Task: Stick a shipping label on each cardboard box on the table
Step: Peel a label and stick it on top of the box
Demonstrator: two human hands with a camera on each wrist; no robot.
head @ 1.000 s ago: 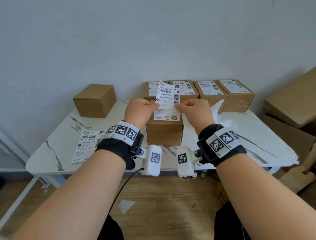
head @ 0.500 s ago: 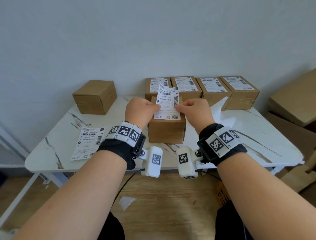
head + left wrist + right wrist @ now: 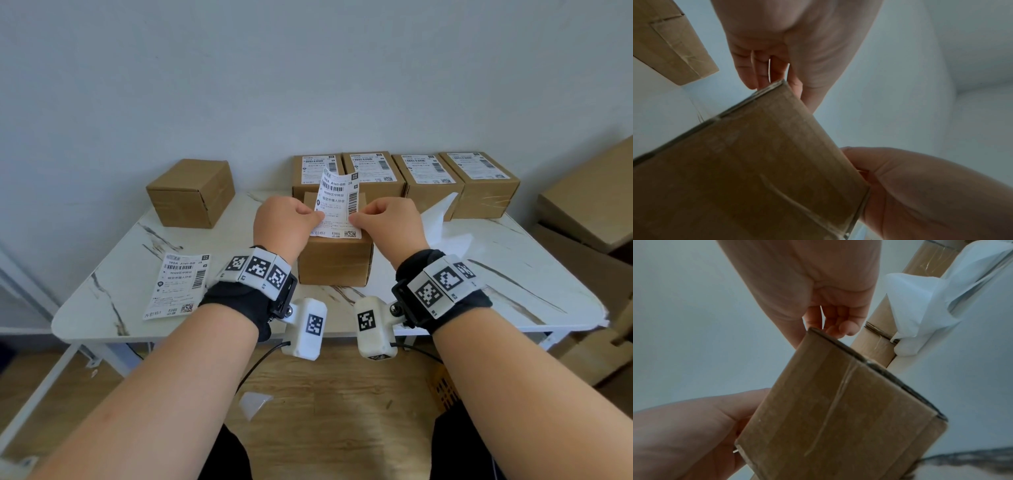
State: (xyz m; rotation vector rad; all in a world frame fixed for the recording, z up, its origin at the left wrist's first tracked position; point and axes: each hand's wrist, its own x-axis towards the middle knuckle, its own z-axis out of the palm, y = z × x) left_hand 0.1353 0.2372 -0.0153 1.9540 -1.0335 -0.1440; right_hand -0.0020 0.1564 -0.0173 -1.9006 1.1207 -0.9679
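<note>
I pinch a white shipping label (image 3: 337, 205) by its side edges, left hand (image 3: 317, 216) on one side and right hand (image 3: 356, 219) on the other. Its lower end lies on top of a plain cardboard box (image 3: 334, 263) near the table's front; its upper half stands up, tilted away from me. The wrist views show this box (image 3: 756, 162) (image 3: 838, 410) from below, with curled fingers (image 3: 764, 73) (image 3: 840, 324) above its top edge. Another plain box (image 3: 191, 192) sits at the back left. A spare label (image 3: 178, 286) lies flat at the front left.
Several labelled boxes (image 3: 424, 178) stand in a row along the wall behind the near box. Crumpled white backing paper (image 3: 442, 219) lies right of my right hand. The marble table (image 3: 513, 291) ends just before my wrists. Large cartons (image 3: 589, 198) are stacked to the right.
Both hands have brought the label down and slightly forward, so its lower end now meets the box top. The grip on the label is unchanged.
</note>
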